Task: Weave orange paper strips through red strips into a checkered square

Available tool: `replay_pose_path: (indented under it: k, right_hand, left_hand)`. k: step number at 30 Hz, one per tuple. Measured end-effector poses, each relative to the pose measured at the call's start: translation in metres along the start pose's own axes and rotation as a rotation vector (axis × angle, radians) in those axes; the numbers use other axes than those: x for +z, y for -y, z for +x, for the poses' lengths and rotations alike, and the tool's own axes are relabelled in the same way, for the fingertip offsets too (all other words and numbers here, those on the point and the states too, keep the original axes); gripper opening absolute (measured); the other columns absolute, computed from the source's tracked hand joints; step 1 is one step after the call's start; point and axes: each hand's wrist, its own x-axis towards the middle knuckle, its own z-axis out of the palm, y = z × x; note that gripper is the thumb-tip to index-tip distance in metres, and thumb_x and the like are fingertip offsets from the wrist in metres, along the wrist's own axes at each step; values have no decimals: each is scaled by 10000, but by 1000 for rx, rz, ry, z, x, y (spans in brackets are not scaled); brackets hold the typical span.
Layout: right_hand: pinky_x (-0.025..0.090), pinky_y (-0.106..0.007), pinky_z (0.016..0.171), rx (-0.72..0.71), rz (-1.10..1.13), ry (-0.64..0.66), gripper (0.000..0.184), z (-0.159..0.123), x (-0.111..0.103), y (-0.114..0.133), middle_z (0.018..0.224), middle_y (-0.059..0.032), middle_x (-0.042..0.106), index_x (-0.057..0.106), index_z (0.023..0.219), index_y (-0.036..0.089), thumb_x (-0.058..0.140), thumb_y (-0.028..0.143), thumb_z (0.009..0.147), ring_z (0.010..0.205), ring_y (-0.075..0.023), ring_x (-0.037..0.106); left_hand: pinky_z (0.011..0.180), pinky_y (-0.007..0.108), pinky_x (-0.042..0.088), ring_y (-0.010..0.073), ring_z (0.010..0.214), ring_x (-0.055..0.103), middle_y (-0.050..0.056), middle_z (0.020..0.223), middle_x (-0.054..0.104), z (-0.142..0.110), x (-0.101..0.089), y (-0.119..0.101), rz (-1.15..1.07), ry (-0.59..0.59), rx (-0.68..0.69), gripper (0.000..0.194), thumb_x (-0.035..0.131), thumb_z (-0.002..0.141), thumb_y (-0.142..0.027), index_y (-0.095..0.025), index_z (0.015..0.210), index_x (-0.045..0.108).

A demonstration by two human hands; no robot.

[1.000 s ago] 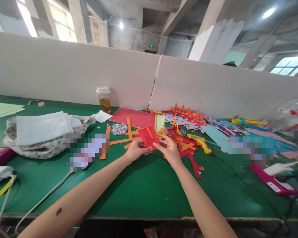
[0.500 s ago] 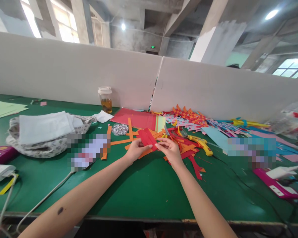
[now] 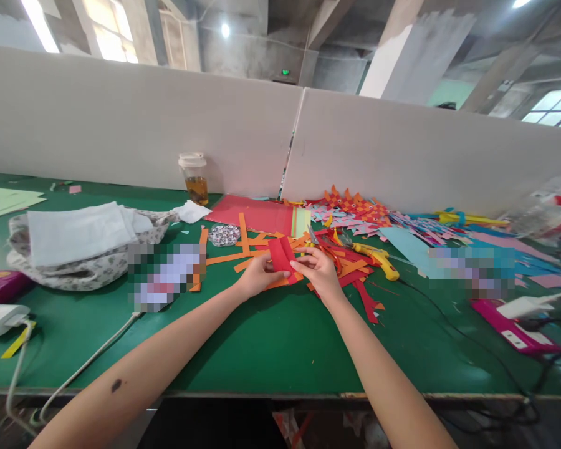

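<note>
The left hand [image 3: 257, 275] and the right hand [image 3: 321, 272] sit close together near the middle of the frame, each pinching a side of a flat, matte red paper piece with straight edges [image 3: 280, 252]. The piece tilts above the table [image 3: 271, 355], with overlapping bands showing on its face.

Just behind it lie narrow, flat orange paper strips [image 3: 224, 259], some crossing, beside a round patch of small, glittery pale pieces [image 3: 224, 235]. Right of the right hand, a yellow-handled tool with a dark cord [image 3: 378, 259] rests by loose red and orange cuttings [image 3: 353, 274]. Farther back are a smooth red sheet [image 3: 257, 214] and a spiky, checkered red-and-orange paper form [image 3: 355, 206].

At left, a folded white cloth [image 3: 79, 234] lies over a soft, flower-patterned fabric basket [image 3: 93, 277]. The green sign [image 3: 285, 72] at top centre is too small to read.

Smooth green tabletop stretches between the forearms to the straight front edge; a tall, pale partition [image 3: 135, 125] bounds the back.
</note>
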Motion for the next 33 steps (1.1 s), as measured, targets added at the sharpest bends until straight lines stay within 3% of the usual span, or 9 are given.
replay_pose_path:
  k: [5,9,18,29,33]
  right_hand:
    - [493,-327,717,57,16,26,451,0,-1,0,779,-35,650,555,948,190,738,334,562,742,-181,625]
    - [493,-319,708,23,14,38,460,1,-1,-4,743,-10,637,546,963,202,740,311,560,705,-162,614]
    - [496,-323,694,10,30,-50,471,4,-4,-6,706,-1,634,524,952,201,737,308,547,673,-163,615]
    - [489,-327,745,-38,-18,-21,456,2,-3,-6,748,-13,634,524,968,208,727,323,576,731,-169,618]
    - [490,-296,682,-9,-9,-10,490,1,-2,-6,726,7,619,516,980,210,740,339,564,690,-155,609]
  left_hand:
    - [745,360,518,240,807,657,135,942,681,2,-1,3,-26,-99,15,465,725,603,-346,-118,990,603]
    - [787,374,506,247,853,649,139,990,669,2,0,0,-39,-139,15,475,725,605,-344,-122,1004,595]
    - [773,365,511,246,876,644,127,987,672,-2,1,-5,-81,-99,5,448,724,613,-320,-135,997,586]
    - [797,368,502,225,832,654,114,926,688,-2,2,-8,-85,-97,-20,442,760,557,-256,-128,945,593]
    - [827,369,489,232,887,640,123,986,672,-3,3,-8,-138,-107,1,447,754,574,-272,-126,964,590]
